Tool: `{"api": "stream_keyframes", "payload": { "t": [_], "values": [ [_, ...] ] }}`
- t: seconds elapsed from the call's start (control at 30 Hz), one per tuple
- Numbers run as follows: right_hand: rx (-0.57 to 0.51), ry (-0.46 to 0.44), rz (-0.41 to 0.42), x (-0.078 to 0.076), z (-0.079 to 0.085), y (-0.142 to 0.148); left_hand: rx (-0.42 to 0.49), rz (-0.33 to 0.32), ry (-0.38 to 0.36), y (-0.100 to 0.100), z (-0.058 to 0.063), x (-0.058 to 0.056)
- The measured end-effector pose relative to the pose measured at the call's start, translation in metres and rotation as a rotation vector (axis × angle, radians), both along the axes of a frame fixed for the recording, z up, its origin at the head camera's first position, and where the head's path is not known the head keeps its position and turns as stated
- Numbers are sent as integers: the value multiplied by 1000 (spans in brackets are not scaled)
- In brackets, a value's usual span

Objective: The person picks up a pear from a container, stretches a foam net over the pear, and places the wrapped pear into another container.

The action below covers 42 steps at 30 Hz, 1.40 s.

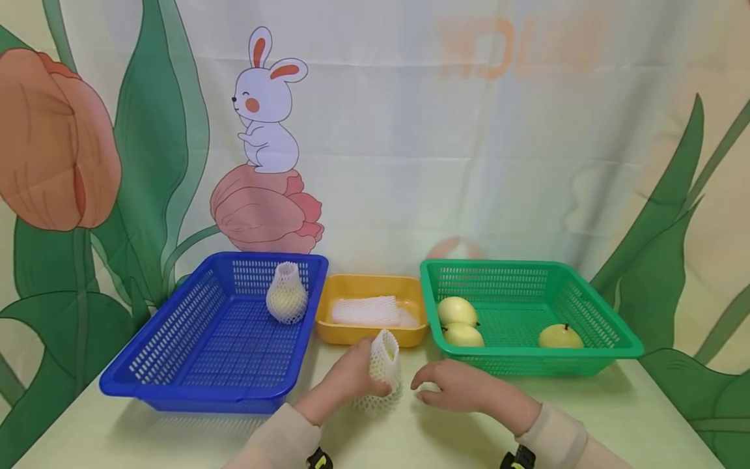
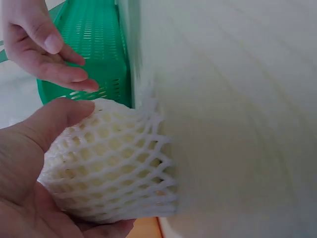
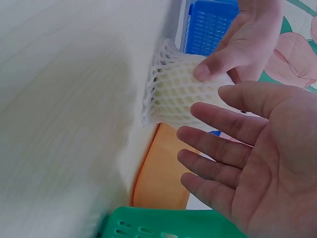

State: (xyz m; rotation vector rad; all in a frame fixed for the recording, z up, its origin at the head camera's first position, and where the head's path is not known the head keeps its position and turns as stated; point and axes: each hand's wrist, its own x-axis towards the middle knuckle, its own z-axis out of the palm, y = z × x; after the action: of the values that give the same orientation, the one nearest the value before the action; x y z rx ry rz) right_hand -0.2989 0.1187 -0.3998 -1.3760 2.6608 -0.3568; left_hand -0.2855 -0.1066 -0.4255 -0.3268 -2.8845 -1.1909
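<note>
My left hand [image 1: 355, 374] grips a pale yellow-green pear [image 2: 106, 163] covered by a white foam net sleeve [image 1: 387, 371]. The thumb lies on one side of the netting, with fingers curled around the other side. In the head view the net's narrow open end points up, while its wider end is close over the table. Just to the right, my right hand [image 1: 454, 385] holds nothing; its fingers are spread and gently bent in the right wrist view, near the net. Another netted pear [image 1: 287, 296] stands in the blue basket [image 1: 199, 396].
A green basket [image 1: 539, 352] at the right has three bare pears, one of them this pear [image 1: 560, 336]. Between the baskets, a yellow tray [image 1: 372, 281] contains flat white foam nets [image 1: 366, 311]. A printed curtain [image 1: 375, 130] hangs behind the table [image 1: 375, 449].
</note>
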Motion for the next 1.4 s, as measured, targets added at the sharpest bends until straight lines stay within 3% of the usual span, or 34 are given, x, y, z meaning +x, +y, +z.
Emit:
{"api": "stream_keyframes", "payload": {
  "t": [0.3, 0.67, 0.83, 1.13, 1.4],
  "values": [
    [-32, -26, -29, 4, 11, 3, 15, 23, 45, 5, -5, -2],
    [-56, -7, -38, 8, 14, 7, 39, 23, 53, 4, 5, 1],
    [-57, -6, -44, 11, 16, 7, 39, 12, 54, 3, 24, 9],
    [-63, 8, -26, 12, 18, 5, 1, 4, 128, -6, 65, 20],
    [-113, 48, 14, 13, 23, -4, 21, 13, 83, -32, 111, 25]
  ]
}}
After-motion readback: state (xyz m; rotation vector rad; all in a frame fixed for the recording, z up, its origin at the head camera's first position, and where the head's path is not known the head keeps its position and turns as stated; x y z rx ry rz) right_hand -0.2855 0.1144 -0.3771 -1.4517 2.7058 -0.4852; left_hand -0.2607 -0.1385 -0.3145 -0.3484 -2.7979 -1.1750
